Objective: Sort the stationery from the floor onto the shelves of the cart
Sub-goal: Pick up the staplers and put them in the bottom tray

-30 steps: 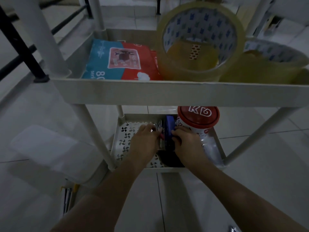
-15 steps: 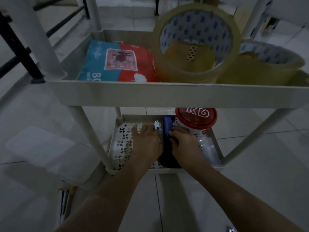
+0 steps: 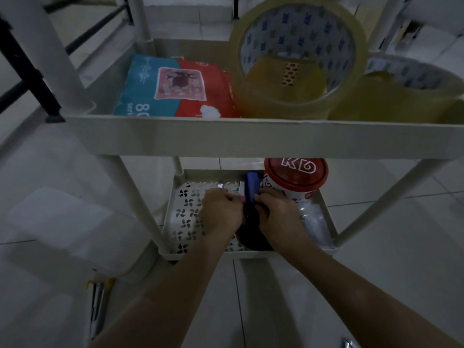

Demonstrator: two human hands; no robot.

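Observation:
Both my hands reach into the lower shelf [image 3: 175,237] of the white cart. My left hand [image 3: 222,213] has its fingers curled over small metal stationery [image 3: 221,184] and a pink-tipped item beside a blue stapler [image 3: 252,189]. My right hand [image 3: 278,214] touches the stapler's right side with curled fingers; how firmly it holds is hidden. A dark object [image 3: 251,237] lies under both wrists. The upper shelf [image 3: 226,139] carries two large tape rolls, the upright tape roll [image 3: 296,56] and the tape roll [image 3: 406,91] lying flat.
A red-lidded tub [image 3: 296,179] stands at the lower shelf's back right, against my right hand. A wipes pack [image 3: 175,86] lies on the upper shelf. A translucent bin lid [image 3: 65,222] and pens [image 3: 96,305] lie on the tiled floor at left. Black table legs [image 3: 27,69] stand at far left.
My left hand curled and slid slightly right toward the stapler; half a second ago its fingers lay flatter on the shelf. The right hand stayed at the stapler.

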